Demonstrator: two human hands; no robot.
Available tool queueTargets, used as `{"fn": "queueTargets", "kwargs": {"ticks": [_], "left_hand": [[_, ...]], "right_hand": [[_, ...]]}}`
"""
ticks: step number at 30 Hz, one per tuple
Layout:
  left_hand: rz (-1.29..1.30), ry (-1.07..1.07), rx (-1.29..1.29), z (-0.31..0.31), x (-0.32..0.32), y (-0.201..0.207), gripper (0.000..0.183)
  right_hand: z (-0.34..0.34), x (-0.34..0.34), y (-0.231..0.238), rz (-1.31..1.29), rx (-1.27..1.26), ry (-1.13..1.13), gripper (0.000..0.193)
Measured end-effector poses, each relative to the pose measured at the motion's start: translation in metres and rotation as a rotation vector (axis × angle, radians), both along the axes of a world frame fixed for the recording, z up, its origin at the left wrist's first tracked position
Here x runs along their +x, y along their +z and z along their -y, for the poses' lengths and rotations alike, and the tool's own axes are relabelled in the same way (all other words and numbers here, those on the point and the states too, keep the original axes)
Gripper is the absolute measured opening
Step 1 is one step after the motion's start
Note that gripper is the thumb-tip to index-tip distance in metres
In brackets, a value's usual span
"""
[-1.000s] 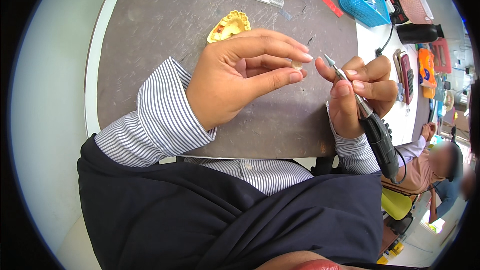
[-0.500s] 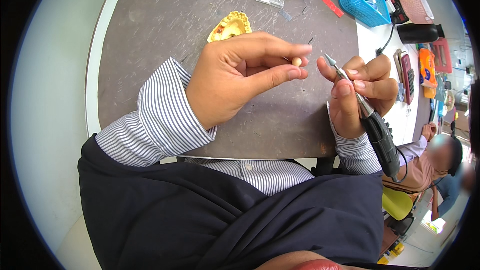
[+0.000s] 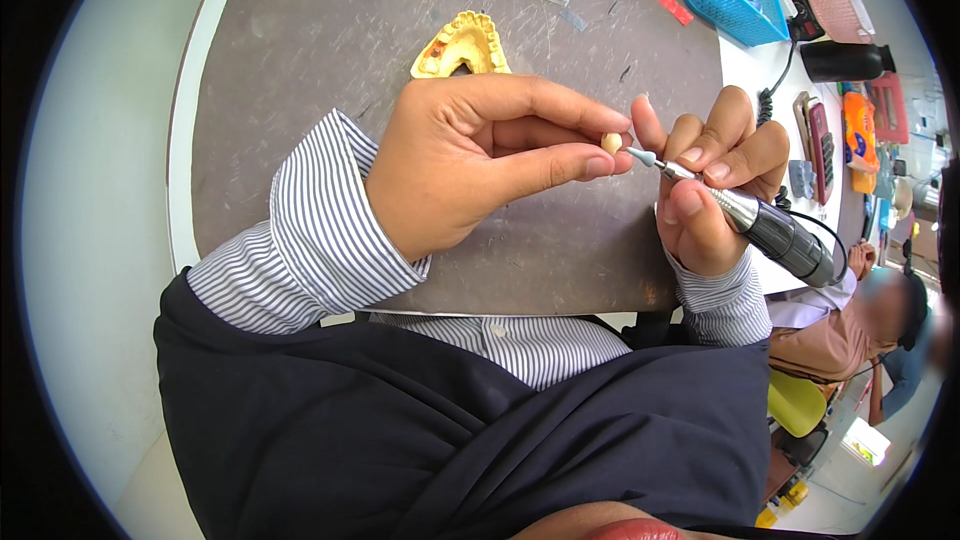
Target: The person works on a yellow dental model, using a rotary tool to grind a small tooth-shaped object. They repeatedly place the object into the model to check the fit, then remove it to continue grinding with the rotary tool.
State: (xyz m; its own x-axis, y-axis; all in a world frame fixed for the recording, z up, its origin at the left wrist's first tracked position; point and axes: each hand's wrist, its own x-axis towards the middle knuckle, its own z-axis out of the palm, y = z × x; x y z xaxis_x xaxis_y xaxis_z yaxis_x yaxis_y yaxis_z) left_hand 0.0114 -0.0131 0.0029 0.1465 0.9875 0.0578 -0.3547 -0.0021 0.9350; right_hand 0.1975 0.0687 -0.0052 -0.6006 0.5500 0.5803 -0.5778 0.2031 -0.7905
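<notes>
Cream tooth-shaped piece [image 3: 611,143] sits pinched between my left fingers [image 3: 578,108], seemingly for steadiness, beside the grey-cone-tipped black-and-silver handpiece [image 3: 768,227] my right fingers [image 3: 728,127] grip.

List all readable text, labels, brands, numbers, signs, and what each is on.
No text legible enough to quote.
Orange package: dark markings, too small to read.
Handpiece in right hand: no readable lettering.
Tooth-shaped piece in left hand: none visible.
Yellow dental model: none readable.
</notes>
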Motion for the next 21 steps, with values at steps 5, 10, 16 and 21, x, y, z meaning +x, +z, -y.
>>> {"fn": "queueTargets", "kwargs": {"ticks": [5, 10, 16, 21], "left_hand": [[0.003, -0.008, -0.001, 0.0009, -0.0003, 0.0013, 0.022], [0.055, 0.04, 0.016, 0.0018, 0.0027, -0.0026, 0.018], [0.02, 0.02, 0.084, 0.0007, 0.002, -0.0037, 0.021], [0.022, 0.024, 0.093, 0.0002, 0.0018, -0.0047, 0.021]], "right_hand": [[0.0023, -0.0002, 0.0011, 0.014, -0.017, 0.01, 0.026], [0.0031, -0.0026, -0.0003, 0.008, -0.027, 0.003, 0.026], [0.0015, -0.003, -0.0027, -0.006, -0.041, 0.006, 0.027], [0.0022, -0.0023, -0.0011, 0.025, -0.004, -0.002, 0.027]]}}
